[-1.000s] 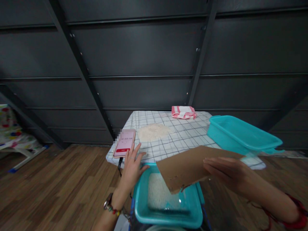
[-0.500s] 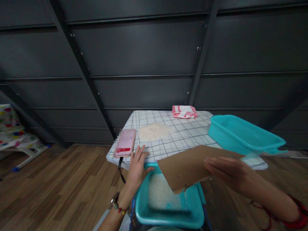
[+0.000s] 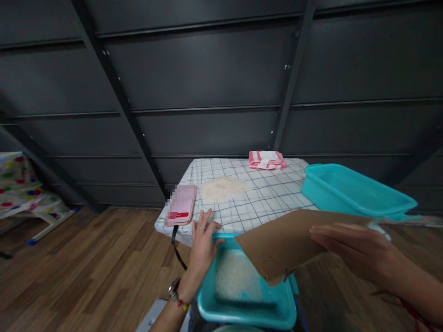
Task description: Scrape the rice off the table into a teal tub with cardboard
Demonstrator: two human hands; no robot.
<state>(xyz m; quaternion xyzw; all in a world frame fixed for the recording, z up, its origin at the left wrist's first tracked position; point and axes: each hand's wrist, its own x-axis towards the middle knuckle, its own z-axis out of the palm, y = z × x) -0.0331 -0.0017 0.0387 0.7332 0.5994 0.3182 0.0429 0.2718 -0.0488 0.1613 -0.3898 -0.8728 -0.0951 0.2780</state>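
Observation:
My right hand [image 3: 349, 244] grips a piece of brown cardboard [image 3: 290, 242] with a torn near edge, tilted over the right part of a turquoise basin [image 3: 245, 316]. White rice grains [image 3: 238, 276] lie in that basin, partly hidden by the cardboard. At the basin's far left corner, my left hand [image 3: 204, 240] is open, fingers spread toward the tablecloth and thumb by the rim. Beyond it, a loose pile of rice [image 3: 223, 189] lies spread on the checked cloth [image 3: 263, 198].
A pink phone [image 3: 182, 205] with a black strap lies at the table's left edge. Another turquoise basin [image 3: 356, 191] stands at the right side. A folded pink-striped towel [image 3: 266, 160] is at the back. Behind the table rises a dark panelled wall [image 3: 207, 69].
My right hand and the cardboard have shifted a little to the right. The left hand stays at the basin's corner, while the whole view has moved slightly.

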